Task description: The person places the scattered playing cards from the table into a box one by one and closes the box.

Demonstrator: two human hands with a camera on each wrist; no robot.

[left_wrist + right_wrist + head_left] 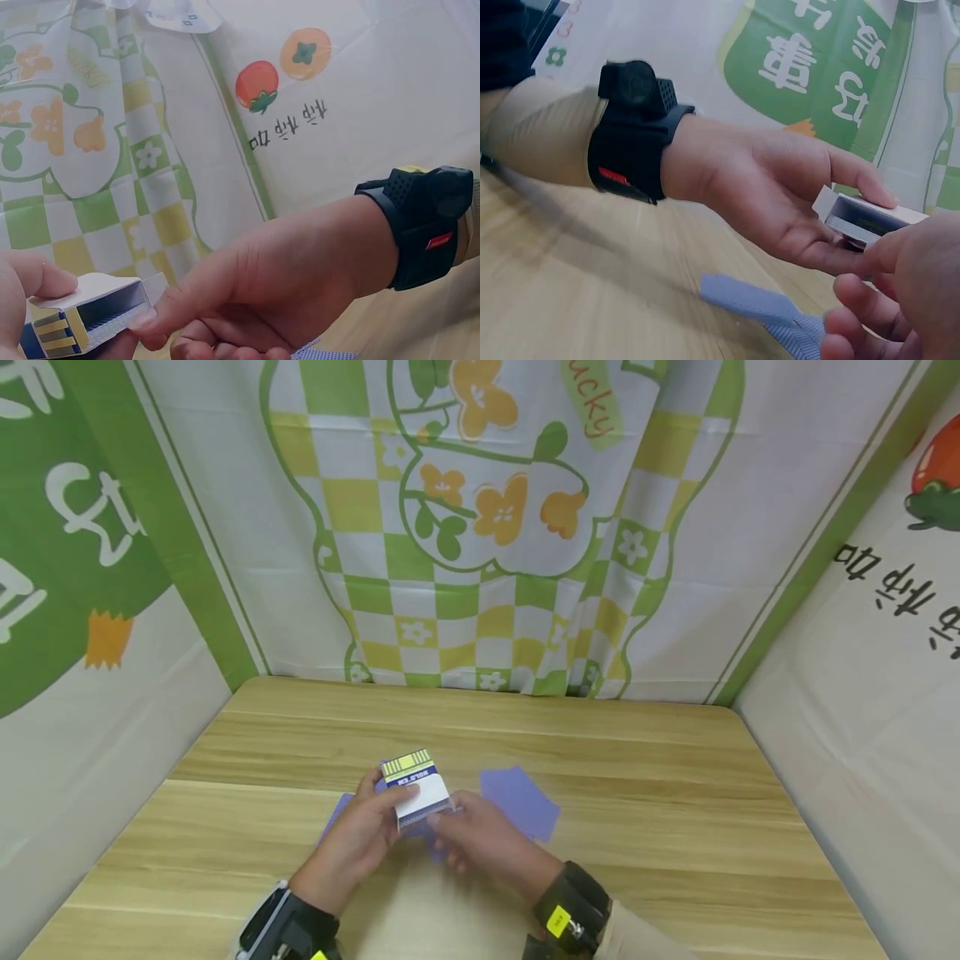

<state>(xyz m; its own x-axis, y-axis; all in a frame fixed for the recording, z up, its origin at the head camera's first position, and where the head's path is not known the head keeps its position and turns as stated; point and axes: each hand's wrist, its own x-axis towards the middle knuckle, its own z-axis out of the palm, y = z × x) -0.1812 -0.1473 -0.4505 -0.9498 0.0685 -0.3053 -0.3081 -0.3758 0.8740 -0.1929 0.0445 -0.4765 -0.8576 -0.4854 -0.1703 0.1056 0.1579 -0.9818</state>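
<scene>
White cardboard box point(432, 792), over table point(660, 868), slightly nearer L edge than R; L hand point(363, 835) grips it thumb-on-top, prob. for steadiness; R hand point(489, 837) pinches its mouth, likely for access.

“HOLD'EM” on box point(432, 792) (“ucky” on curtain point(502, 597))

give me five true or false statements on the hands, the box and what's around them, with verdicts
1. The left hand grips a small printed box. True.
2. The box is sealed at both ends. False: the end facing the right hand is open.
3. A bluish piece lies on the wooden table. True.
4. The right hand rests flat, away from the box. False: it touches the box.
5. A dark strap is worn at each wrist. True.
</scene>
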